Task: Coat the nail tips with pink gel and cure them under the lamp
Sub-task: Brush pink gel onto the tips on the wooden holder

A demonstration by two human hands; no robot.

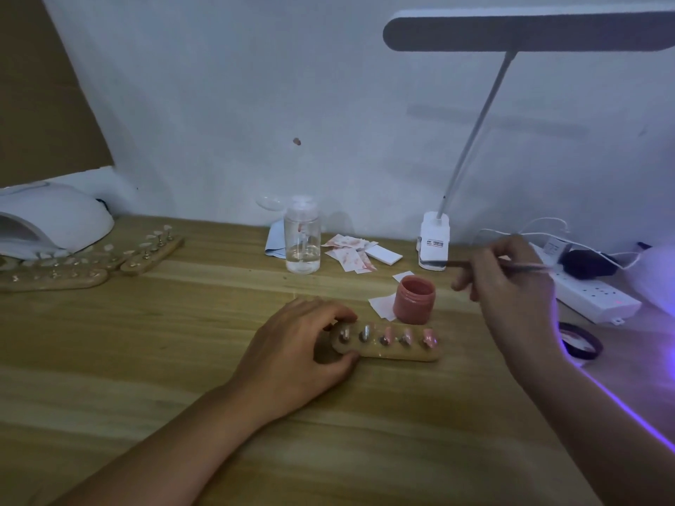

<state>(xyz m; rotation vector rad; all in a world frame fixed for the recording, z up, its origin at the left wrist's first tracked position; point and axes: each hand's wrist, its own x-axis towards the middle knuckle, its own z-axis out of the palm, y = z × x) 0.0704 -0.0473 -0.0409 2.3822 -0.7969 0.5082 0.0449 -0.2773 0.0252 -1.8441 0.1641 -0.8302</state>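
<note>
A wooden holder strip (398, 354) lies in the middle of the table and carries several nail tips on metal stands; the three on the right look pink, the two on the left bare. My left hand (296, 345) grips the strip's left end between thumb and fingers. Just behind the strip stands an open jar of pink gel (414, 299). My right hand (511, 283) hovers to the right of the jar and pinches a thin brush (526, 265) held roughly level. A white curing lamp (47, 220) sits at the far left.
More wooden strips with nail tips (91, 264) lie by the curing lamp. A clear pump bottle (302, 237), pink-stained wipes (350, 252), a clip desk lamp (434, 239), a white power strip (591, 294) and a dark lid (580, 345) stand around.
</note>
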